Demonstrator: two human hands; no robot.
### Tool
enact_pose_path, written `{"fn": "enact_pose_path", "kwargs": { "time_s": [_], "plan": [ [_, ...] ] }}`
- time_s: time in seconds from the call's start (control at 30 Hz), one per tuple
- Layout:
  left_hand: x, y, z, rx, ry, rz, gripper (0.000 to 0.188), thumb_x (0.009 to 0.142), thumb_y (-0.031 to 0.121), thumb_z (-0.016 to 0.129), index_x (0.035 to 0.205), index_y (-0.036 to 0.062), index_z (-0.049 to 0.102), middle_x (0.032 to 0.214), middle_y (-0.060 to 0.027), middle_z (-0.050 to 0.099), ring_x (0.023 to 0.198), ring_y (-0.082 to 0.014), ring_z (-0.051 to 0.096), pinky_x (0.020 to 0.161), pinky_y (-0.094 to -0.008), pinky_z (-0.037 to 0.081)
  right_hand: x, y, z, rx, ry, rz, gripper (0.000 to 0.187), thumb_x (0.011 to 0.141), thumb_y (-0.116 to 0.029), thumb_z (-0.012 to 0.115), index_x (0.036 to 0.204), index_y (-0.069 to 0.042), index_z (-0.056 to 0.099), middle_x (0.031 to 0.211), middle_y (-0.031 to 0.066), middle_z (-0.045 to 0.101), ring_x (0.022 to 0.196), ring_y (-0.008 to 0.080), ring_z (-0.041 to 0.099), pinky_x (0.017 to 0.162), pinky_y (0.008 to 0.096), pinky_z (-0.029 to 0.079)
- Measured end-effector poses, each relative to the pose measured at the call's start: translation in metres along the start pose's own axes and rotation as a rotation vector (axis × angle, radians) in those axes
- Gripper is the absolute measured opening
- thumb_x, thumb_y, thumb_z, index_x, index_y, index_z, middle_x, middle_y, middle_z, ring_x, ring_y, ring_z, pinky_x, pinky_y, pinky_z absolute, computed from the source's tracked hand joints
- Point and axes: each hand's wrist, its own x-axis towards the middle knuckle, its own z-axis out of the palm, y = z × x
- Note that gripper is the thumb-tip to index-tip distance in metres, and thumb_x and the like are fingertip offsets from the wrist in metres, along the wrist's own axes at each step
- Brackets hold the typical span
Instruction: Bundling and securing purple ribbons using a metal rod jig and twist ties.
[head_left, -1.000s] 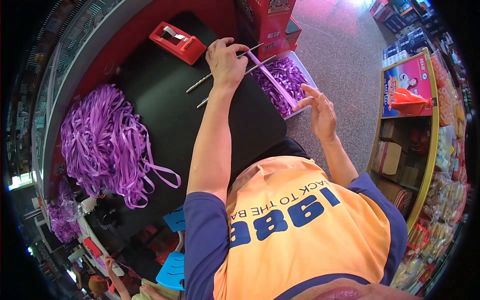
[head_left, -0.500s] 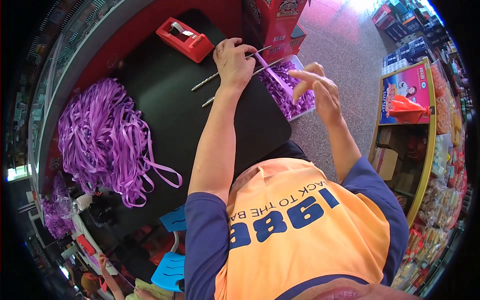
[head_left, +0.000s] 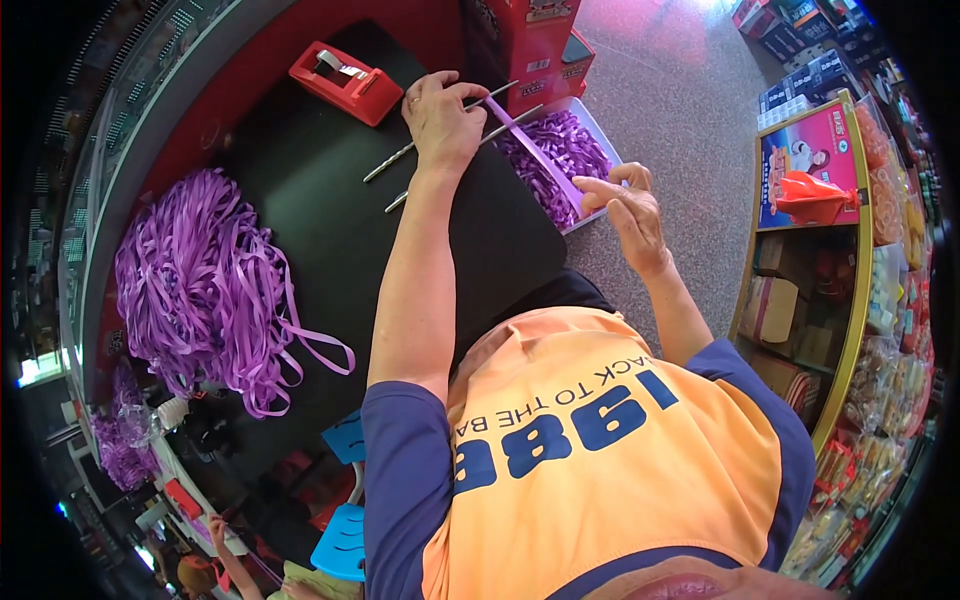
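My left hand (head_left: 443, 120) is over the far edge of the black table, its thumb and fingertips closed on a flat purple ribbon (head_left: 533, 151) beside a thin twisted metal rod (head_left: 390, 163). A second metal rod (head_left: 398, 201) lies roughly parallel to the first, partly hidden under my left wrist. Both rods jut past the table edge. The ribbon stretches down to the right, where my right hand (head_left: 632, 212) pinches its other stretch, some fingers half curled. Beneath it is a white box (head_left: 609, 150) full of short purple ribbon pieces (head_left: 560, 140).
A large heap of purple ribbon (head_left: 205, 290) covers the table's left side. At the far edge stands a red tape dispenser (head_left: 345, 83). Red cartons (head_left: 535, 50) are stacked behind the box. A gold-framed cabinet (head_left: 848, 300) is at right; another person's arm (head_left: 232, 560) shows lower left.
My right hand has drawn a little nearer to me, and the ribbon runs straight between both hands. My left hand keeps its place at the rods. The whole view has shifted slightly.
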Motion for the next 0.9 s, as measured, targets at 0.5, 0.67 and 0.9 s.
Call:
{"fn": "enact_pose_path", "kwargs": {
  "time_s": [0.5, 0.67, 0.9],
  "plan": [
    [0.001, 0.002, -0.001, 0.013, -0.009, -0.005, 0.022, 0.066, 0.01, 0.068, 0.084, 0.0194, 0.075, 0.113, -0.0036, 0.059, 0.117, -0.0255, 0.045, 0.104, -0.0419, 0.029, 0.032, 0.006, 0.005, 0.618, 0.227, 0.058, 0.052, 0.1, -0.035, 0.031, 0.119, 0.005, 0.057, 0.08, 0.0124, 0.061, 0.083, 0.0194, 0.051, 0.083, 0.0355, 0.039],
    [-0.001, 0.001, -0.002, 0.015, 0.01, -0.009, 0.022, 0.065, 0.01, 0.068, 0.084, 0.0193, 0.075, 0.112, -0.0038, 0.059, 0.117, -0.0256, 0.045, 0.104, -0.0415, 0.029, 0.086, 0.002, 0.007, 0.804, 0.214, 0.017, 0.052, 0.1, -0.034, 0.027, 0.126, 0.005, 0.051, 0.087, 0.0157, 0.066, 0.088, 0.0209, 0.059, 0.091, 0.0343, 0.037],
    [0.001, 0.002, 0.002, 0.02, 0.026, 0.003, 0.021, 0.064, 0.008, 0.068, 0.082, 0.0161, 0.075, 0.111, -0.0052, 0.06, 0.114, -0.0266, 0.048, 0.102, -0.0417, 0.032, 0.173, 0.032, 0.026, 0.914, 0.043, 0.014, 0.057, 0.1, -0.043, 0.03, 0.138, -0.002, 0.038, 0.104, 0.0181, 0.067, 0.101, 0.0208, 0.06, 0.092, 0.0313, 0.036]
  ]
}}
